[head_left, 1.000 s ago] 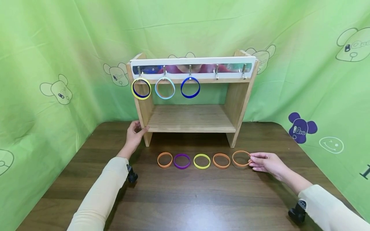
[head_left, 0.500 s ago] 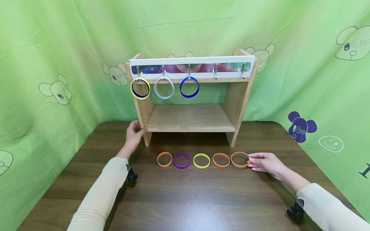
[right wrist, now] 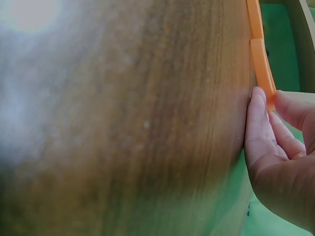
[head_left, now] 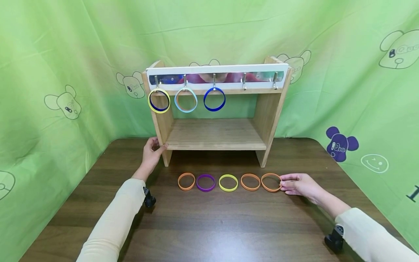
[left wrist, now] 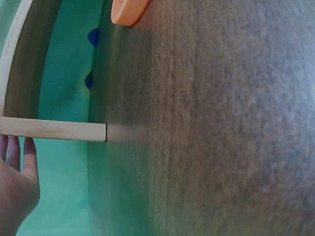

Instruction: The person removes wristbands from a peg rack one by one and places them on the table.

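My right hand (head_left: 299,185) pinches the right side of an orange silicone wristband (head_left: 271,182) at the right end of a row on the table. In the right wrist view, thumb and fingers close on that band (right wrist: 264,71), which lies against its orange neighbour. Further left are another orange wristband (head_left: 250,182), a yellow one (head_left: 228,182), a purple one (head_left: 206,182) and a third orange one (head_left: 186,181). My left hand (head_left: 152,154) grips the left side panel of a wooden shelf (head_left: 216,134), thumb at its front edge. The left wrist view shows fingers against the panel (left wrist: 54,129).
Along the shelf's top runs a white-framed hook rail (head_left: 217,68). Yellow and dark wristbands (head_left: 159,111), a light blue one with orange behind (head_left: 186,110) and a blue one (head_left: 214,108) hang from its left and middle hooks. Green printed cloth (head_left: 98,54) surrounds the table.
My right hand has shifted slightly left, bringing the orange wristband from a raised tilt at the row's right end down next to its orange neighbour. The left hand keeps its grip on the shelf.
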